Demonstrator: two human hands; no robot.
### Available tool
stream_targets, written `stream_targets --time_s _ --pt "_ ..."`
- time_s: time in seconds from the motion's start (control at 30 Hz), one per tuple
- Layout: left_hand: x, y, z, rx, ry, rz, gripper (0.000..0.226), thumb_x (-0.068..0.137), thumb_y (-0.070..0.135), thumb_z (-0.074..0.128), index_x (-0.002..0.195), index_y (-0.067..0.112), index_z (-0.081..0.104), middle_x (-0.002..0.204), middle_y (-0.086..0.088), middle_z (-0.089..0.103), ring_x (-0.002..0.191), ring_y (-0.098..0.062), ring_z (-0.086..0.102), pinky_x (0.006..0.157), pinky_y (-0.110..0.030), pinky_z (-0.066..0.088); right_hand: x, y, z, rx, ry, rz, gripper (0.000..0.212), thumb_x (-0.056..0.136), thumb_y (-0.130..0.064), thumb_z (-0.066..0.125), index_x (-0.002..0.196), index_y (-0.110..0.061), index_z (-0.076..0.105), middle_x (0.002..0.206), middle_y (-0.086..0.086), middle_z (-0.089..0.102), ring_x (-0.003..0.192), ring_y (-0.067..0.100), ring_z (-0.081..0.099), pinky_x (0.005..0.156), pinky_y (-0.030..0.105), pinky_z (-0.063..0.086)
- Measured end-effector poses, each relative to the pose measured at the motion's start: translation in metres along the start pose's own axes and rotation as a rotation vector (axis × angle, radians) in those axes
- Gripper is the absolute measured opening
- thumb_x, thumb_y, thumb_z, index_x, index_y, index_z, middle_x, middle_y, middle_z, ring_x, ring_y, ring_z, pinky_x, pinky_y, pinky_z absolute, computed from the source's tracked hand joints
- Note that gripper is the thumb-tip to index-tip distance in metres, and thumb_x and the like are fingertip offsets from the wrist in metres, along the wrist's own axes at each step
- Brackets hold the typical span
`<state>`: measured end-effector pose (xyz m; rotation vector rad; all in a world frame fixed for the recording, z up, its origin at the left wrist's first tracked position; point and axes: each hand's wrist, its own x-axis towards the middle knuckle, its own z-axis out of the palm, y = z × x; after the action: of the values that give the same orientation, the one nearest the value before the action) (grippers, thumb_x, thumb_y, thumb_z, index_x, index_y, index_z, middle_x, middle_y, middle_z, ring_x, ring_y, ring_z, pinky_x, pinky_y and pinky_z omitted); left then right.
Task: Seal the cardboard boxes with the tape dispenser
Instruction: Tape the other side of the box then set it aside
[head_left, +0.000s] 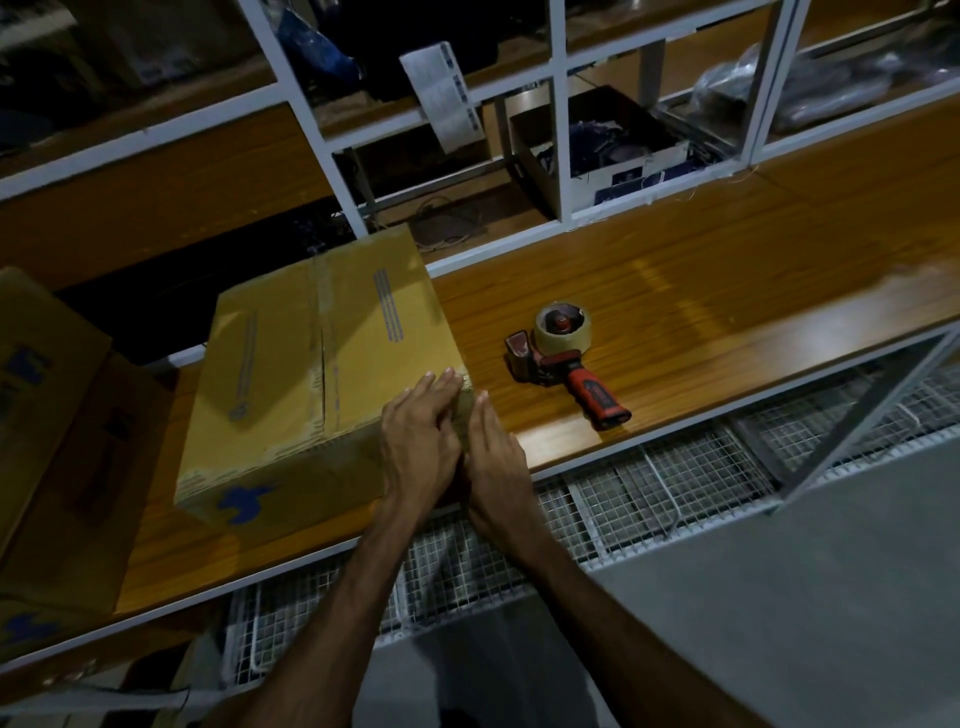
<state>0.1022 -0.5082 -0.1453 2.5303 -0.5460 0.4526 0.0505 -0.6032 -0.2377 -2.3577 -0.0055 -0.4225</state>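
Cardboard box (311, 374): both hands flat on near-right corner; tape dispenser (563, 358) beside.

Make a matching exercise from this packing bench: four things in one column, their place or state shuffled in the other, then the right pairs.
Things
1. tape dispenser
2. cardboard box
3. left hand
4. right hand

Places or states
A. flat on the box's near right top corner
B. lying untouched on the wooden bench
C. against the box's right side, fingers straight
D. flaps closed, tape along the centre seam

Pairs: 1-B, 2-D, 3-A, 4-C
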Motion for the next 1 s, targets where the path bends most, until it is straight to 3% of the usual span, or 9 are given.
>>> stream_targets --time_s 0.1,0.17,0.3,0.37,0.5,0.57,0.63,0.73,1.0 --pt "0.000 -0.001 0.000 -0.008 -0.001 0.013 0.053 0.089 -0.002 0.064 0.138 0.018 0.067 0.142 0.000 0.065 0.139 -0.021 0.054 0.113 -0.033 0.030 -0.005 -0.001 0.003 -0.069 -0.021 0.002 0.092 0.087 -0.032 0.025 0.165 -0.014 -0.018 0.176 0.020 -0.002 0.161 0.036 0.021 0.114 0.054 0.041" --pt "0.002 -0.002 0.000 -0.016 -0.003 0.014 0.053 0.089 -0.002 0.064 0.138 0.019 0.067 0.141 -0.001 0.065 0.139 -0.021 0.055 0.113 -0.037 0.034 -0.008 0.002 0.004 -0.064 -0.021 -0.009 0.093 0.087 -0.028 0.030 0.167 -0.022 -0.018 0.177 0.015 -0.006 0.161 0.035 0.019 0.112 0.056 0.041" --pt "0.001 -0.004 0.001 -0.030 0.001 0.015 0.052 0.089 -0.002 0.064 0.136 0.019 0.068 0.140 0.000 0.066 0.138 -0.021 0.055 0.111 -0.036 0.035 -0.006 0.009 0.000 0.070 0.082 -0.028 0.079 0.101 -0.008 0.046 0.170 -0.017 0.010 0.178 0.002 0.008 0.163 0.022 0.018 0.118 0.051 0.040" --pt "0.002 -0.004 0.001 -0.041 0.002 0.007 0.053 0.087 0.001 0.062 0.136 0.020 0.069 0.139 0.002 0.067 0.139 -0.020 0.055 0.110 -0.034 0.034 0.005 0.004 -0.006 0.205 0.197 -0.004 0.060 0.109 -0.012 0.040 0.167 -0.013 0.027 0.174 0.001 0.028 0.160 0.018 0.026 0.122 0.048 0.038" --pt "0.002 -0.003 0.001 -0.054 -0.002 -0.024 0.056 0.083 0.005 0.058 0.136 0.023 0.070 0.137 0.003 0.068 0.137 -0.018 0.056 0.106 -0.032 0.036 0.024 -0.008 -0.020 0.350 0.236 0.033 0.056 0.107 -0.013 0.043 0.162 -0.017 0.041 0.166 -0.002 0.044 0.154 0.006 0.035 0.123 0.030 0.035" --pt "0.002 -0.004 0.000 -0.055 -0.010 -0.019 0.057 0.083 0.007 0.057 0.136 0.023 0.069 0.138 0.004 0.067 0.138 -0.018 0.056 0.107 -0.030 0.033 0.025 -0.007 -0.020 0.399 0.245 0.039 0.052 0.108 -0.022 0.044 0.159 -0.018 0.048 0.162 -0.003 0.049 0.150 0.004 0.040 0.120 0.027 0.039" --pt "0.002 -0.005 -0.002 -0.057 -0.028 -0.009 0.056 0.084 0.006 0.058 0.137 0.023 0.069 0.139 0.004 0.066 0.139 -0.017 0.055 0.108 -0.028 0.032 0.030 -0.001 -0.019 0.454 0.286 0.074 0.045 0.108 -0.028 0.047 0.149 -0.016 0.061 0.151 -0.001 0.061 0.140 0.010 0.055 0.113 0.034 0.049" --pt "0.001 -0.008 -0.004 -0.056 -0.057 0.006 0.059 0.084 0.002 0.061 0.139 0.024 0.068 0.142 0.006 0.064 0.142 -0.015 0.051 0.108 -0.027 0.031 0.046 0.006 -0.024 0.428 0.276 0.116 0.035 0.105 -0.024 0.057 0.135 -0.015 0.072 0.132 -0.004 0.071 0.120 0.013 0.066 0.097 0.041 0.057" --pt "0.002 -0.008 -0.009 -0.111 -0.087 -0.022 0.067 0.079 -0.001 0.062 0.140 0.026 0.066 0.144 0.008 0.062 0.144 -0.013 0.048 0.116 -0.032 0.033 0.061 0.008 -0.050 0.665 0.189 0.181 0.024 0.091 -0.009 0.079 0.115 -0.013 0.080 0.102 -0.002 0.070 0.098 0.011 0.071 0.082 0.032 0.062"
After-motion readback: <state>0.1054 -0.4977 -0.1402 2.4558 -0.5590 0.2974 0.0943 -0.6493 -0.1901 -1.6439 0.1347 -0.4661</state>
